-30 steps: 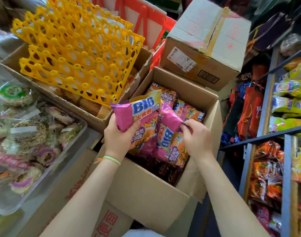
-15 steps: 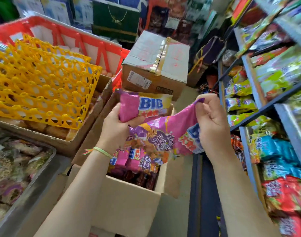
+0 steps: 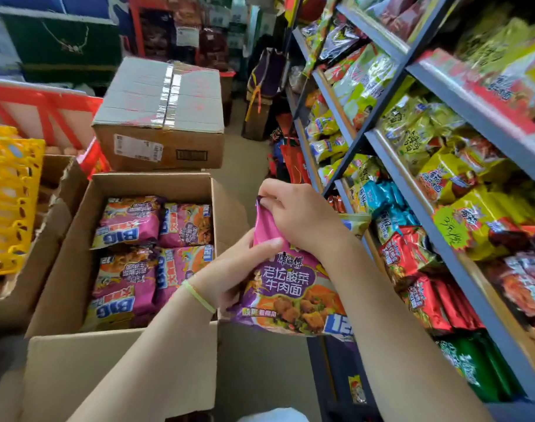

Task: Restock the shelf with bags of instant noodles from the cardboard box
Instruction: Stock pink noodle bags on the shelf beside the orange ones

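Observation:
Both hands hold purple-pink bags of instant noodles (image 3: pixel 287 287) between the open cardboard box (image 3: pixel 77 226) and the shelf (image 3: pixel 418 214). My left hand (image 3: pixel 235 269) grips the bags from the left side, thumb across the front. My right hand (image 3: pixel 299 214) pinches the bags' top edge from above. Several more purple bags (image 3: pixel 144 254) lie flat inside the box at the left. The grey metal shelf on the right is packed with green, blue and red noodle bags.
A sealed cardboard box (image 3: pixel 159 117) stands behind the open one. Yellow egg trays (image 3: pixel 10 196) sit in another carton at the far left, with a red crate (image 3: pixel 47 108) behind. Bags and goods crowd the floor at the aisle's far end.
The bags have been lifted out of the box and carried right, toward the shelf. My view has turned right, so the shelf now fills the right side.

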`<state>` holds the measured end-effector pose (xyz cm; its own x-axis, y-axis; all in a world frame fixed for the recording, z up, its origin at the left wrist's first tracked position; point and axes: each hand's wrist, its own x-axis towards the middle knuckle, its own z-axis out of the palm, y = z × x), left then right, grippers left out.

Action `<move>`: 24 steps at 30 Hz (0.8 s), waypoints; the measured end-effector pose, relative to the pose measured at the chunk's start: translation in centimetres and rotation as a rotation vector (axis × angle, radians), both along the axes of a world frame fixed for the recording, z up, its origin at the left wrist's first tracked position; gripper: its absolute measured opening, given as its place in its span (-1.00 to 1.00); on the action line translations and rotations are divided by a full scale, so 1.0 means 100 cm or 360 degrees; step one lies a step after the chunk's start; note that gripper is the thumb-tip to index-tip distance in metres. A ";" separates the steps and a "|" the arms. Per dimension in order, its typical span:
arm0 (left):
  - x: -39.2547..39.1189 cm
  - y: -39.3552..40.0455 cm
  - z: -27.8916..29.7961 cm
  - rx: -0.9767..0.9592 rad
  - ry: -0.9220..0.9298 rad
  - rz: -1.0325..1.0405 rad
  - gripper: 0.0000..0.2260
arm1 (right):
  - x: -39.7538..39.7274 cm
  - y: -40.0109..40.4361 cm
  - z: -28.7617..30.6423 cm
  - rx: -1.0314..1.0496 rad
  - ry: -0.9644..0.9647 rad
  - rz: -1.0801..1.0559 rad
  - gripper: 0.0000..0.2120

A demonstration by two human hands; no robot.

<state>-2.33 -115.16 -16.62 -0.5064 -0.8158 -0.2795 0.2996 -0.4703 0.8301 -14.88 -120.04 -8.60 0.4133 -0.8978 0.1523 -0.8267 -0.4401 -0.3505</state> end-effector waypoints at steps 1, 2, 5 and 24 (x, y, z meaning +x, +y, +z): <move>-0.009 0.001 0.005 -0.0026 0.0005 -0.0068 -0.29 | -0.007 0.002 0.001 -0.0035 0.0016 -0.0037 -0.85; -0.019 0.002 0.011 -0.0023 0.0006 -0.0101 -0.32 | -0.014 0.004 0.004 -0.0091 0.0038 -0.0082 -0.84; -0.050 0.003 0.026 0.0046 -0.0038 -0.0034 -0.47 | -0.051 0.014 0.018 -0.0405 0.0049 -0.0238 -0.85; -0.354 0.069 0.250 -0.0832 -0.0354 -0.0386 -0.36 | -0.349 0.265 0.144 -0.0331 -0.2036 -0.0980 -0.56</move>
<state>-37.70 -108.26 8.33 -0.6701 -0.7422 0.0062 0.0283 -0.0172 0.9994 -49.76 -93.55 5.81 -0.5450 -0.7957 0.2643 -0.0724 -0.2694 -0.9603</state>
